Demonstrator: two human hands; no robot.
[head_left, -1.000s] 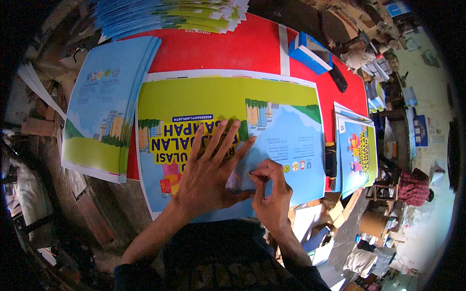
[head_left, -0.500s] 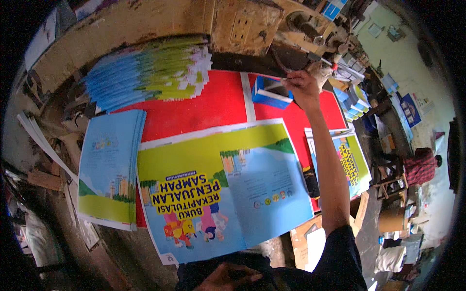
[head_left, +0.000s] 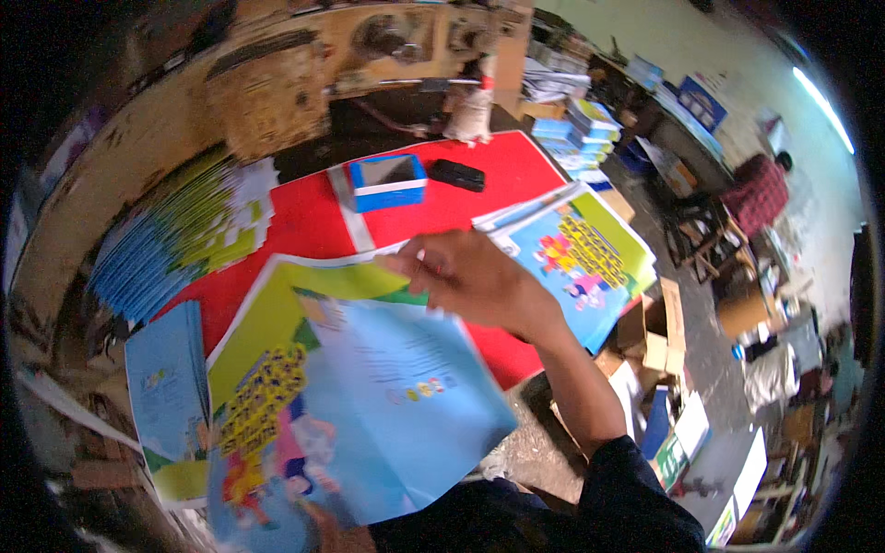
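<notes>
A large printed cover sheet (head_left: pixel 369 405), blue and green with cartoon figures and yellow-backed lettering, is bent and partly raised at the near side of the red tabletop (head_left: pixel 309 217). At its upper right corner my right hand (head_left: pixel 479 281) is closed, thumb and fingers pinching the paper. My left hand (head_left: pixel 327 533) is at the sheet's lower edge, blurred and mostly hidden, so its grip does not show. To the right lies a stack of matching cover sheets (head_left: pixel 599 276). On the left is a pile of folded blue covers (head_left: pixel 166 387).
A fanned heap of blue and green covers (head_left: pixel 184 230) fills the far left. Toward the back are a blue-and-white open box (head_left: pixel 387 182) and a small black object (head_left: pixel 456 175). Cardboard boxes (head_left: pixel 659 323) stand right of the table. A person in a red shirt (head_left: pixel 761 194) sits far right.
My right hand has come back from beside the blue box to the sheet's corner. The sheet, flat before, is now lifted and bent. My left hand has moved to its lower edge; the view has swung right.
</notes>
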